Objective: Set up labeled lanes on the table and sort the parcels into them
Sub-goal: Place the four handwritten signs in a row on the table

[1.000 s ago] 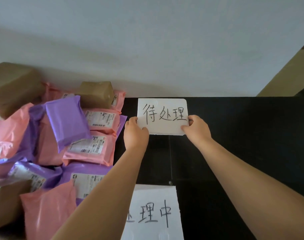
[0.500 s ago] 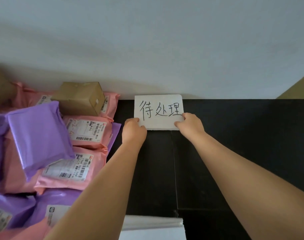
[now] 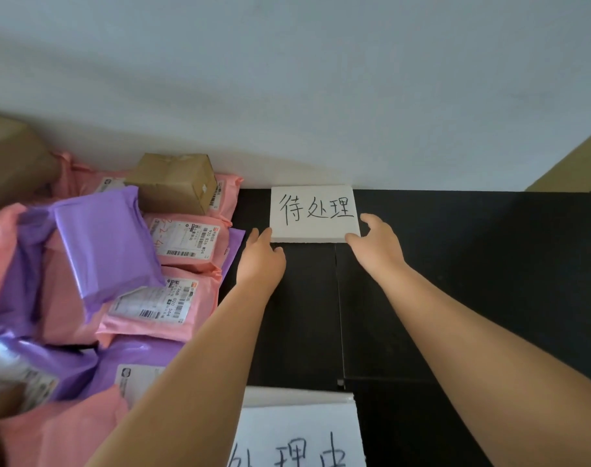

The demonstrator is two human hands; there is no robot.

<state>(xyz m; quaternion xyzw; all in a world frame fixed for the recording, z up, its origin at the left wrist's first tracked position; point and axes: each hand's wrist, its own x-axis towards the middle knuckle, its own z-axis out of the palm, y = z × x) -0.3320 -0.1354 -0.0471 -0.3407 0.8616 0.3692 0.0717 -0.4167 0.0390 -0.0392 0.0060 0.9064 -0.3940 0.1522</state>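
A white label card (image 3: 314, 210) with black handwritten characters lies flat at the far edge of the black table (image 3: 456, 281), against the wall. My left hand (image 3: 261, 256) is at the card's near left corner, one fingertip touching it and the other fingers loosely curled. My right hand (image 3: 375, 246) is at the near right corner, with thumb and fingers spread around the corner and touching its edge. A second white label card (image 3: 297, 433) lies at the table's near edge, partly cut off. Pink and purple parcel bags (image 3: 105, 244) are heaped on the left.
A small brown carton (image 3: 176, 183) sits on top of the parcel heap near the wall, and a larger brown box (image 3: 10, 163) stands at the far left. A white wall runs behind the table. The table's right half is bare black surface.
The card went from being held up in both hands to lying flat by the wall. Both hands have loosened and drawn back to its near corners.
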